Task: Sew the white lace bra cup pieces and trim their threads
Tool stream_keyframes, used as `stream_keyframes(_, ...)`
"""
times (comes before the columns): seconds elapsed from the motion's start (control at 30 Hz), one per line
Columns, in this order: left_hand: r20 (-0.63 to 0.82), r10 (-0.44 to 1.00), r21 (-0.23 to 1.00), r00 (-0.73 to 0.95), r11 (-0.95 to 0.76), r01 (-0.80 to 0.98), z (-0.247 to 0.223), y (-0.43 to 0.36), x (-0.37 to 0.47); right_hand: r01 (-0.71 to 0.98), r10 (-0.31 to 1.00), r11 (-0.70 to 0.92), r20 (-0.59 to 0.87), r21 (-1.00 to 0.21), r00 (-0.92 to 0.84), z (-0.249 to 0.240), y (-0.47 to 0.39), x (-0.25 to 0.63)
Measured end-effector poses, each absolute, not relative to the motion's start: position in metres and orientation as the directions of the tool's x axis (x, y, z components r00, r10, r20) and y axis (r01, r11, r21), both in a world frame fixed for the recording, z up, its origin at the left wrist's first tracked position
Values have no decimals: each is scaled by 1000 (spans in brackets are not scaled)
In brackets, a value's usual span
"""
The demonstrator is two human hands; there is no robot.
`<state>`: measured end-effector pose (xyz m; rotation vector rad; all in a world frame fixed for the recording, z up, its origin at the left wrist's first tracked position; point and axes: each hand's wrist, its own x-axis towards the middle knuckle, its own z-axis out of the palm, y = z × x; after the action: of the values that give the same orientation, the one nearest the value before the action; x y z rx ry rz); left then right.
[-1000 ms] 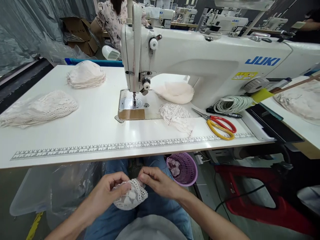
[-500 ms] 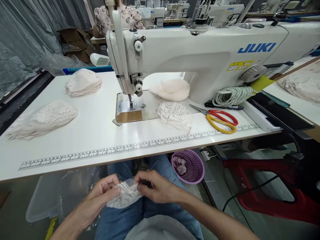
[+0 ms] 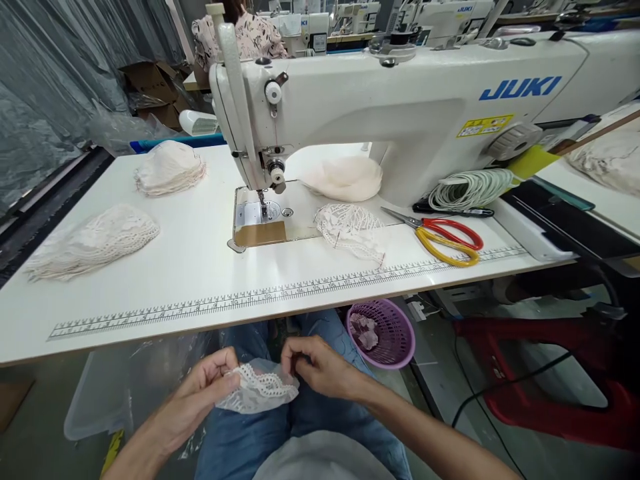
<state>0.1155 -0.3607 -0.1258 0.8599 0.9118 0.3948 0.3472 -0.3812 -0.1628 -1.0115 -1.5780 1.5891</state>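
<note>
Above my lap I have a small piece of white lace (image 3: 263,393) with a scalloped, holed border and sheer fabric behind it. My left hand (image 3: 205,387) pinches its left end between thumb and fingers. At the right end, my right hand (image 3: 320,370) is closed with bent fingertips on the sheer edge; its thumb is partly hidden. Beyond the table edge stands a white sewing machine (image 3: 350,100), its presser foot (image 3: 263,203) over the needle plate with no fabric under it. Another lace piece (image 3: 347,230) lies right of the plate.
Red and yellow-handled scissors (image 3: 445,240) lie on the table (image 3: 200,267), near a coil of pale cord (image 3: 470,191). Two stacks of lace pieces, one nearer (image 3: 100,240) and one farther (image 3: 170,167), sit at left. A purple basket (image 3: 395,340) with scraps stands below. Someone's patterned clothing (image 3: 260,37) shows behind.
My right hand has slid a little to the right along the lace, which is now spread wider between my hands. My left hand keeps its pinch. The view has shifted slightly.
</note>
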Motion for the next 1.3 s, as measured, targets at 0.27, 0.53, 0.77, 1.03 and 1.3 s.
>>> stream_keyframes(0.27, -549, 608, 781, 574, 618, 92, -127, -360, 125, -12, 820, -78, -57, -997, -570, -149, -381, 351)
stream_keyframes(0.53, -569, 651, 792, 503, 598, 122, -123, -358, 127, -40, 771, -233, -160, -972, -617, -151, -377, 351)
stream_keyframes(0.77, -588, 650, 795, 481, 574, 197, -120, -358, 128, -17, 768, -287, -220, -958, -602, -150, -378, 345)
stream_keyframes(1.03, -578, 648, 814, 496, 502, 293, -112, -355, 130, 17, 780, -148, -127, -989, -613, -147, -376, 352)
stream_keyframes(1.3, -480, 680, 862, 554, 248, 443, -110, -352, 150, 113, 804, -191, -221, -975, -552, -138, -375, 343)
